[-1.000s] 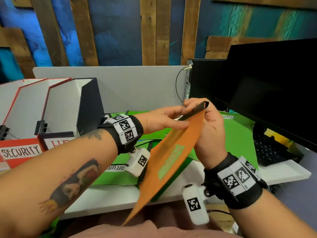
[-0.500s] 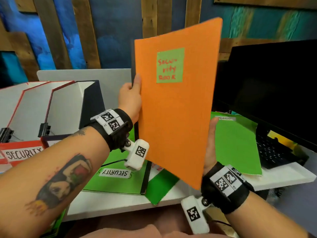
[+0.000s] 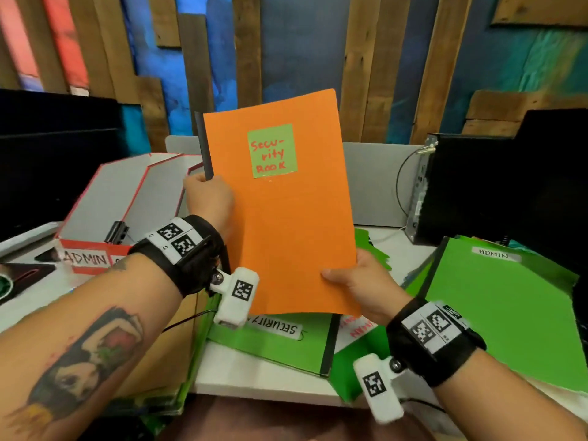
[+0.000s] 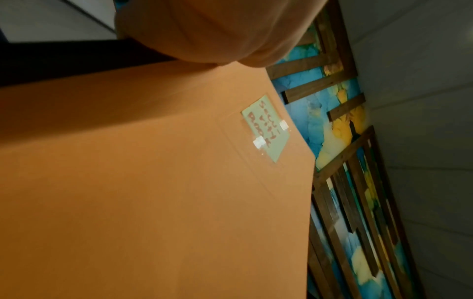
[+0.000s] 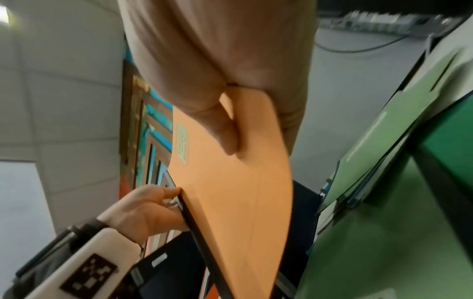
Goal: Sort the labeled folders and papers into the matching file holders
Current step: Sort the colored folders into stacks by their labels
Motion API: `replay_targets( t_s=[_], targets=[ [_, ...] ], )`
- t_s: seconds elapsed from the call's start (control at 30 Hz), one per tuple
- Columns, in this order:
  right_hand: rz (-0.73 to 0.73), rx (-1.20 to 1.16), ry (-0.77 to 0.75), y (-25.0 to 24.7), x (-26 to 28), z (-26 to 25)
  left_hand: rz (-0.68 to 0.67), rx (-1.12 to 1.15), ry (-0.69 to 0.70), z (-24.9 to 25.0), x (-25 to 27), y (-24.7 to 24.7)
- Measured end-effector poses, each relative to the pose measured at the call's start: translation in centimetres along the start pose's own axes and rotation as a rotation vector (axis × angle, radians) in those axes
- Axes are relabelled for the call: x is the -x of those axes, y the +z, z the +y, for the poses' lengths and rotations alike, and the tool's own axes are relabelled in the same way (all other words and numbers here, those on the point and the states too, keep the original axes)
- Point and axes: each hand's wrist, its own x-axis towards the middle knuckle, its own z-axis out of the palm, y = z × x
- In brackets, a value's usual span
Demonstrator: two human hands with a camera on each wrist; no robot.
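I hold an orange folder [image 3: 286,224] upright in front of me; its green note [image 3: 272,151] reads "Security Book". My left hand [image 3: 208,198] grips its black spine edge on the left. At the lower right corner, my right hand [image 3: 359,281] pinches it, thumb on the front. The same folder fills the left wrist view [image 4: 153,172] and shows in the right wrist view [image 5: 238,182]. Red-edged file holders [image 3: 127,192] stand at the left behind the folder, one front labelled ADMIN [image 3: 84,258]. The other labels are hidden by my left arm.
Green folders lie on the white desk [image 3: 264,374]: one labelled SECURITY [image 3: 273,327] below the orange folder, one labelled ADMIN [image 3: 509,300] at the right. A black monitor [image 3: 515,186] and a small computer box stand at the right; another dark screen [image 3: 60,160] is at the far left.
The orange folder went from tilted edge-on to upright with its label facing me. My view has turned left, and my right thumb now pinches the lower right corner.
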Motion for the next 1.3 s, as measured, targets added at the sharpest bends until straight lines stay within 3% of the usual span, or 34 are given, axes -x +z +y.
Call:
replay_targets(
  t_s=[0.1,0.23,0.37,0.5,0.6,0.7,0.87,0.97,1.13,1.3],
  targets=[
    [-0.044,0.119,-0.003,2.7,-1.5,-0.4,0.085,-0.080,0.099,1.9,-0.8,-3.2],
    [-0.165,0.168,-0.036,5.9,-3.8,-1.2,0.306,-0.482,0.305,5.0,-1.3,-8.4],
    [-0.290,0.277,-0.054,9.4,-6.3,-1.1,0.314,-0.684,0.336,6.8,-2.0,-13.0],
    [-0.409,0.458,-0.074,13.1,-8.3,-1.2,0.287,-0.824,0.257,5.9,-2.6,-15.5],
    [-0.500,0.619,-0.086,15.1,-9.8,-1.3,0.172,-0.955,0.121,4.5,-3.0,-16.9],
    [-0.608,0.854,-0.127,17.2,-11.1,-1.0,-0.041,-1.099,-0.076,3.1,-2.5,-18.6],
    [-0.609,1.096,-0.186,19.8,-12.0,0.2,-0.326,-1.441,-0.331,0.5,-0.2,-20.1],
    [-0.604,1.274,-0.222,21.1,-12.3,1.2,-0.455,-1.509,-0.438,-1.2,0.7,-20.6],
    [-0.594,1.435,-0.267,22.7,-12.5,2.9,-0.568,-1.613,-0.505,-2.3,2.3,-20.3],
    [-0.631,1.471,-0.285,23.8,-12.4,3.6,-0.641,-1.618,-0.467,-2.6,2.3,-19.4]
  ],
)
